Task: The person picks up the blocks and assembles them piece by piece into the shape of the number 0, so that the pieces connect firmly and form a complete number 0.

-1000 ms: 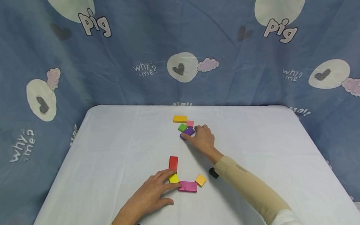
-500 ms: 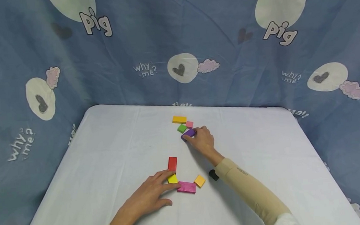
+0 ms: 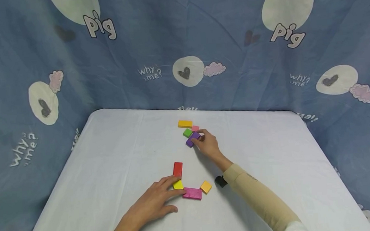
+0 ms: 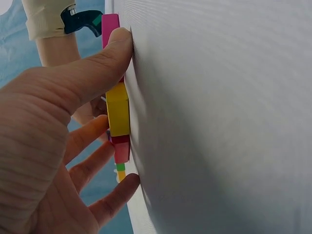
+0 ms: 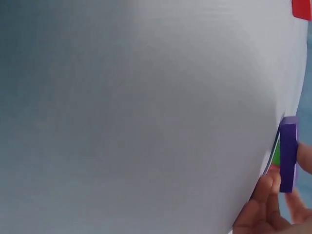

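In the head view, my right hand (image 3: 208, 145) pinches a purple rectangular block (image 3: 191, 140) between thumb and fingers. The same purple block (image 5: 288, 156) shows edge-on in the right wrist view, with the thumb against its face. Right beside it lie a green block (image 3: 187, 133) and a small pink block (image 3: 195, 128). Nearer the front, my left hand (image 3: 153, 200) spreads its fingers over a joined row. Its fingertips touch the red block (image 3: 177, 168) and the magenta block (image 3: 193, 193), with a yellow block (image 3: 178, 184) between them.
A long yellow-orange block (image 3: 184, 123) lies behind the pink one. An orange square block (image 3: 206, 187) meets the magenta block's right end at a corner. A white cloth covers the table (image 3: 126, 143), and a blue printed curtain (image 3: 232, 49) hangs behind it.
The purple block has turned a little and shifted slightly toward the front in my right hand's fingers. My left hand and the front blocks stay put.
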### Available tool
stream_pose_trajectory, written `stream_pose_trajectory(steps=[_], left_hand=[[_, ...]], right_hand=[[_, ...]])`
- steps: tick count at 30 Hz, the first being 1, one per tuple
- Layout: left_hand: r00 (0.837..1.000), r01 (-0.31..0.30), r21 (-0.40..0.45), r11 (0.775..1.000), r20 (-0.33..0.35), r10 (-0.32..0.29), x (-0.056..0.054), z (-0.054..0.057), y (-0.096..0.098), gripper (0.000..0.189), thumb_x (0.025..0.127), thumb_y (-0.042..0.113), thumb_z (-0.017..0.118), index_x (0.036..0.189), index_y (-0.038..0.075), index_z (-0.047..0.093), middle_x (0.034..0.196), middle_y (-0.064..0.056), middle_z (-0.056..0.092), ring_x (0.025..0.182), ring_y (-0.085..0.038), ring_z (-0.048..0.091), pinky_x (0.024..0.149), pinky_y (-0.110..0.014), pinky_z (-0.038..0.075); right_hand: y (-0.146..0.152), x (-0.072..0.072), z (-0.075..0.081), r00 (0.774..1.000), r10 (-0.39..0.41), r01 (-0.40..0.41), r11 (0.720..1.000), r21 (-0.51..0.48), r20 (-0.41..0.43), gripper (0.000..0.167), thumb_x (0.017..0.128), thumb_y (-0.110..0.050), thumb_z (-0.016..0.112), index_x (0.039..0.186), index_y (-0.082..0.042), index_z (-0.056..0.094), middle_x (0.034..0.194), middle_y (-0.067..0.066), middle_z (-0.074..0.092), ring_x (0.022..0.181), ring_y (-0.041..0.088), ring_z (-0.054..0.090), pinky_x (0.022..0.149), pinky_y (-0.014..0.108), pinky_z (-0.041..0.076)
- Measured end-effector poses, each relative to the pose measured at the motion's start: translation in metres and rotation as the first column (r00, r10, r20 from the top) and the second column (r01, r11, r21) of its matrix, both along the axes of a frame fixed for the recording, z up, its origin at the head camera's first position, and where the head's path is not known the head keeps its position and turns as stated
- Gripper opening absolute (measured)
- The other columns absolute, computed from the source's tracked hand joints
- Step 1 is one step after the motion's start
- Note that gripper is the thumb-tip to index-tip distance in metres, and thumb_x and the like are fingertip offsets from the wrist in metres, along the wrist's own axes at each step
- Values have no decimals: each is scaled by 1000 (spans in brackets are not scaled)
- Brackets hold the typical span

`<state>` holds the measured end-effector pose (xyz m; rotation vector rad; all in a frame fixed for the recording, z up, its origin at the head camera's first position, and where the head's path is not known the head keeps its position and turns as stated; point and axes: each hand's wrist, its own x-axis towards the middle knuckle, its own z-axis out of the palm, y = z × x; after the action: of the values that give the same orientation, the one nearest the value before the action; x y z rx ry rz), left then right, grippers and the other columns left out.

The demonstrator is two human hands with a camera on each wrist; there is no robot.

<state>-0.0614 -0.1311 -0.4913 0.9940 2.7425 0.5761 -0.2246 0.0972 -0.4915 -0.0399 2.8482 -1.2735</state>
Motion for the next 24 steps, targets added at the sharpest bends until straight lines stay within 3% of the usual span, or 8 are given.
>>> stream_pose_trajectory(steps=[8, 12, 17, 24], left_hand=[[1000, -9, -14, 1000, 3, 9, 1, 0, 1, 58, 79, 40, 81, 134, 35, 61, 151, -4, 38, 133, -26, 37, 99, -48, 43], [1000, -9, -25, 1000, 6, 9, 1, 0, 2, 58, 79, 40, 80, 134, 35, 61, 151, -4, 38, 133, -26, 37, 99, -48, 42], [1000, -9, -26, 1000, 12, 9, 0, 0, 2, 58, 80, 41, 80, 134, 34, 61, 151, -4, 37, 134, -26, 37, 100, -48, 42], [1000, -3, -21, 1000, 7, 4, 0, 1, 2, 58, 80, 41, 80, 134, 34, 61, 152, -4, 37, 133, -26, 37, 99, -48, 43]], right_hand=[[15, -3, 5, 990, -41, 70, 973, -220, 135, 40, 92, -17, 69, 129, -10, 58, 98, 13, 62, 80, 20, 66, 65, 27, 53], [22, -3, 2, 982, -42, 83, 971, -224, 183, 40, 93, -19, 68, 131, -11, 58, 105, 14, 62, 84, 19, 68, 70, 26, 53], [30, -1, 2, 977, -1, 57, 965, -254, 215, 42, 93, -22, 68, 132, -12, 58, 107, 15, 66, 85, 19, 69, 70, 29, 52], [43, 4, 11, 962, 78, 28, 926, -376, 262, 42, 93, -21, 68, 133, -12, 58, 106, 13, 66, 83, 18, 66, 74, 30, 54]])
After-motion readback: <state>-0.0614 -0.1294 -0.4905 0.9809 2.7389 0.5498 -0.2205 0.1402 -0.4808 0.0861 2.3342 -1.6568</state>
